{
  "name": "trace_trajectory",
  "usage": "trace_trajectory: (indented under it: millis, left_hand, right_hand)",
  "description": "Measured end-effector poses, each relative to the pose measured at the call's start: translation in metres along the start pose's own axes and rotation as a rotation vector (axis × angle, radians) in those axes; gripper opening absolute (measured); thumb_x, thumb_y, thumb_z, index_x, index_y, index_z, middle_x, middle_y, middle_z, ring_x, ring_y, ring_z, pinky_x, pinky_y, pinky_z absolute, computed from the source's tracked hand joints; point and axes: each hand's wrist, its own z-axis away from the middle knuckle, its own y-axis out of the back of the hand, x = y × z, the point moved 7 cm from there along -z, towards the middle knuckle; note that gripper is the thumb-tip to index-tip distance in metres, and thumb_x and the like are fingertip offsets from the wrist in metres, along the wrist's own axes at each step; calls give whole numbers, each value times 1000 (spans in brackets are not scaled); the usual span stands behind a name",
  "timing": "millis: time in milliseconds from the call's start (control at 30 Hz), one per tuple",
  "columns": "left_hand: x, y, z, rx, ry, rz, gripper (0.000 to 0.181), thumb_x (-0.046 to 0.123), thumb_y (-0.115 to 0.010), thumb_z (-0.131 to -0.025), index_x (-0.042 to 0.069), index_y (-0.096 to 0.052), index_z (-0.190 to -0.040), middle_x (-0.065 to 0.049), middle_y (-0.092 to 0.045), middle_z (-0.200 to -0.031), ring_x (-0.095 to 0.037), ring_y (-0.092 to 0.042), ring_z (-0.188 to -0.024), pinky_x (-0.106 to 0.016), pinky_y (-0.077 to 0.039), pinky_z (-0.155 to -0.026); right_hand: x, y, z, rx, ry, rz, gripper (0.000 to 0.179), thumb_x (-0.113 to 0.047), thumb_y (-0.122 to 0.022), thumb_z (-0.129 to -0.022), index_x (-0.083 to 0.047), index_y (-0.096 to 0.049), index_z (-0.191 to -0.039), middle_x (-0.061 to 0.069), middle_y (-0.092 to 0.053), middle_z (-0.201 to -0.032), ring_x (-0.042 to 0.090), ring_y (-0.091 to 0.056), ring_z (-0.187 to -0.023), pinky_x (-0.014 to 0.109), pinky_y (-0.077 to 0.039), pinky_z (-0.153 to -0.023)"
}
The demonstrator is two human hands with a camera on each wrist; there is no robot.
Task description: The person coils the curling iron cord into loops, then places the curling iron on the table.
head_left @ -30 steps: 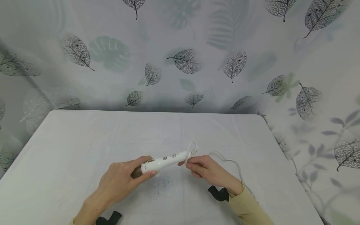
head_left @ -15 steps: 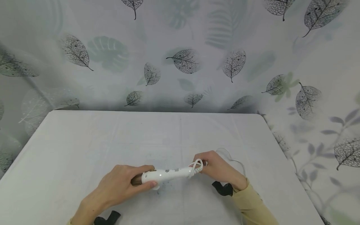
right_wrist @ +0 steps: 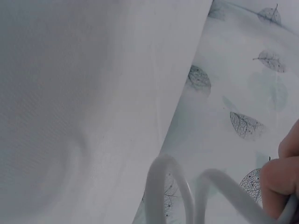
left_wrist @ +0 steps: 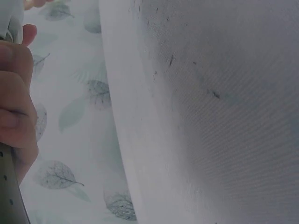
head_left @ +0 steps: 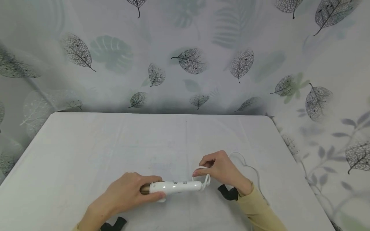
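A hair styling iron (head_left: 176,186) with a glossy white handle and a brownish-gold barrel lies nearly level above the front of the table. My left hand (head_left: 131,189) grips it where barrel and handle meet, thumb on the near side. In the left wrist view, curled fingers (left_wrist: 16,102) wrap the barrel (left_wrist: 8,191), which shows small dark holes. A white cord (head_left: 207,181) loops by the handle's right end. My right hand (head_left: 221,166) pinches this cord just above and right of that end. Two bends of the cord (right_wrist: 161,186) fill the lower right wrist view.
A white cloth-covered table (head_left: 115,138) spreads around, with dark marks on the cloth (left_wrist: 215,94) in the left wrist view. More cord (head_left: 255,173) trails along the right forearm. Black wrist mounts (head_left: 228,193) sit below the wrists. Leaf-patterned sheeting (head_left: 173,80) stands behind.
The iron's handle end has dropped from an upward tilt to nearly level. My right hand has moved right, drawing the cord around the handle's end. The left hand has shifted slightly right and nearer.
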Motion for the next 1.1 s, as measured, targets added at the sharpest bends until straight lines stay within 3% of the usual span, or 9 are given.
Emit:
trace_trajectory:
  millis: [200,367,567,833,967,1100]
  left_hand:
    - [-3,-5,-1,-46,40,2,40,74,-56,-86,44,-68,-109,27,-56,-75,3,-48,-61,-21,-39,-55]
    - [-7,-8,-3,-38,78,-39,43,76,-53,-86,43,-68,-108,25,-53,-71,1,-46,-59,-21,-37,-54]
    - [-12,-6,-4,7,131,-90,46,78,-51,-85,42,-68,-109,23,-50,-67,1,-44,-58,-21,-36,-54]
    - [-16,1,-4,94,244,-138,49,82,-46,-83,48,-65,-113,19,-48,-66,-2,-42,-56,-23,-33,-52]
    - [-19,7,-3,140,299,-160,51,82,-47,-84,46,-64,-117,13,-45,-61,-6,-39,-54,-26,-30,-49]
    - [-20,13,-3,197,316,-186,50,80,-48,-86,42,-65,-115,11,-42,-59,-7,-36,-51,-26,-28,-47]
  right_hand:
    - [-2,3,2,-35,-37,-44,24,-39,-87,-76,-22,-72,-68,-11,-53,-59,2,-41,-55,19,-35,-52]
    - [-8,5,6,-59,-74,-83,23,-37,-79,-85,-18,-74,-75,-7,-60,-65,4,-47,-58,21,-40,-54]
    - [-21,2,8,-74,-4,-125,15,-28,-69,-96,-16,-76,-90,-2,-65,-76,7,-53,-67,24,-49,-63]
    - [-32,-4,10,-75,84,-124,12,-22,-63,-100,-15,-72,-100,-2,-61,-79,6,-50,-67,22,-45,-59]
    - [-37,-7,9,-46,127,-120,9,-19,-62,-100,-17,-70,-102,-2,-62,-81,5,-48,-66,21,-43,-57]
    - [-40,-9,9,-31,130,-152,12,-16,-59,-102,-15,-70,-106,0,-64,-85,5,-47,-66,22,-42,-58]
